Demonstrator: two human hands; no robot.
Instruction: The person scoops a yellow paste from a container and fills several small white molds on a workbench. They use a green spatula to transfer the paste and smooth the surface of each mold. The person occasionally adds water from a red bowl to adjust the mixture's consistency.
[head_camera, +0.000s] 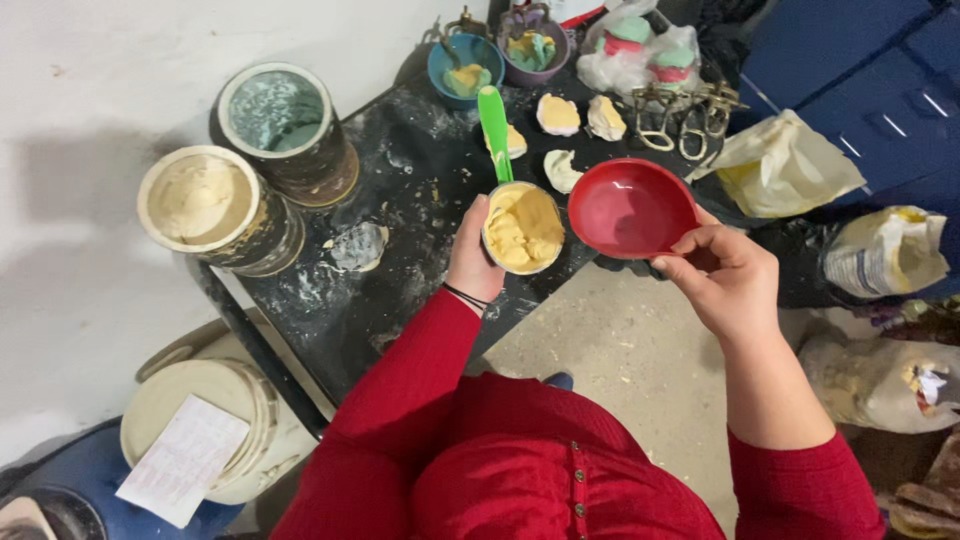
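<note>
You hold a small tin (523, 229) of pale yellow paste in your left hand (473, 255), fingers wrapped round its side, just above the near edge of the black, paint-spattered table (400, 200). A green-handled spatula (494, 130) stands in the paste, its handle leaning away from you. Your right hand (725, 275) pinches the rim of a red bowl (632, 209) between thumb and fingers and holds it tilted, just beside the tin and nearly touching it. The bowl shows only a thin wet film inside, while the tin is heaped close to its brim, so the paste looks already gathered in the tin and, by my judgement, little is left in the bowl to move.

Farther out on the table lie several cream-coloured lumps (558, 113), a blue bowl (465, 65) and a purple bowl (535, 50) with mixed yellow and green paste, and a cluster of brass rings (685, 115). At the left stand two large crusted cans, one with cream paste (200, 200), one greenish (278, 108). A white lidded bucket (200, 420) with a paper sheet on it sits below on the floor, and plastic bags (790, 160) lie to the right.
</note>
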